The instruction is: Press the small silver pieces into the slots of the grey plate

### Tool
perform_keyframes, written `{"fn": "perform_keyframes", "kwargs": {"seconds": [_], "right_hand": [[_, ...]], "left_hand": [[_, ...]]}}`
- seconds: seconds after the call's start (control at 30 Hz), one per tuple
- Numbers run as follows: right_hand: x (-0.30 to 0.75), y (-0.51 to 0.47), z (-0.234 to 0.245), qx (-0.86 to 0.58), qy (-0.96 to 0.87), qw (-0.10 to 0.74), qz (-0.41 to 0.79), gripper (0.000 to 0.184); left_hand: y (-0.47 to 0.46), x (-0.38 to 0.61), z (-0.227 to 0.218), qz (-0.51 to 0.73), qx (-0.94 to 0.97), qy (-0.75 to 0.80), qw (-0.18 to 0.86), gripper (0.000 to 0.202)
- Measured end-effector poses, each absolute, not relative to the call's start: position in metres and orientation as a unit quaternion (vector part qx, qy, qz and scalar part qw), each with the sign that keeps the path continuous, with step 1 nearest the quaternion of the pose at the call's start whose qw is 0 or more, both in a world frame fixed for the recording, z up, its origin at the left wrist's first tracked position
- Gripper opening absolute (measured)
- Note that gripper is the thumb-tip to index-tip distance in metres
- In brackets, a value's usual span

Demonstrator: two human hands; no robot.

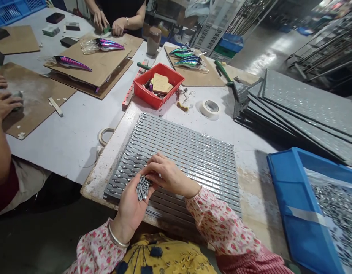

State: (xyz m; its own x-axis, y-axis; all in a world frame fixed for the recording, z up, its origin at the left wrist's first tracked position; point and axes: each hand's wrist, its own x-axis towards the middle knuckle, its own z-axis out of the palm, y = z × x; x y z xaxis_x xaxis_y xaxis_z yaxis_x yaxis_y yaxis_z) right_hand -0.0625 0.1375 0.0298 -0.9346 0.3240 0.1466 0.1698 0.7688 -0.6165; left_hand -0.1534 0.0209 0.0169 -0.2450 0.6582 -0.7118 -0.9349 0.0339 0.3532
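My left hand (132, 207) is cupped palm up at the near edge of a grey ribbed tray (193, 152), holding a stack of small grey metal pieces (142, 187). My right hand (164, 173) lies just above it, fingers pinched together at the top of that stack. The tray's grooves on the left side hold rows of the same grey pieces; its right part looks bare. Both sleeves are pink and floral.
A blue bin (295, 198) of shiny small parts stands at the right, with stacked grey trays (301, 106) behind it. A red box (157, 85), tape rolls (209, 108), and fishing lures (107, 45) on cardboard lie beyond. Other people's hands (5, 104) work at the left and far side.
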Motion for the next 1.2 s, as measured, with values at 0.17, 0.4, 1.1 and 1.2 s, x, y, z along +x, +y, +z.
{"fn": "perform_keyframes", "kwargs": {"seconds": [0.17,0.4,1.1,1.2], "right_hand": [[-0.061,0.135,0.028,-0.121,-0.929,0.139,0.322,0.012],[-0.056,0.13,0.024,-0.165,-0.903,0.232,0.322,0.007],[-0.073,0.153,0.01,-0.3,-0.669,0.297,0.612,0.018],[-0.084,0.179,0.006,-0.313,-0.764,0.284,0.488,0.017]], "left_hand": [[0.019,-0.152,0.012,0.674,-0.144,0.431,0.583,0.013],[0.018,-0.155,0.014,0.685,-0.07,0.445,0.573,0.017],[0.019,-0.157,0.021,0.66,-0.071,0.434,0.61,0.022],[0.017,-0.158,0.022,0.658,-0.063,0.416,0.624,0.019]]}}
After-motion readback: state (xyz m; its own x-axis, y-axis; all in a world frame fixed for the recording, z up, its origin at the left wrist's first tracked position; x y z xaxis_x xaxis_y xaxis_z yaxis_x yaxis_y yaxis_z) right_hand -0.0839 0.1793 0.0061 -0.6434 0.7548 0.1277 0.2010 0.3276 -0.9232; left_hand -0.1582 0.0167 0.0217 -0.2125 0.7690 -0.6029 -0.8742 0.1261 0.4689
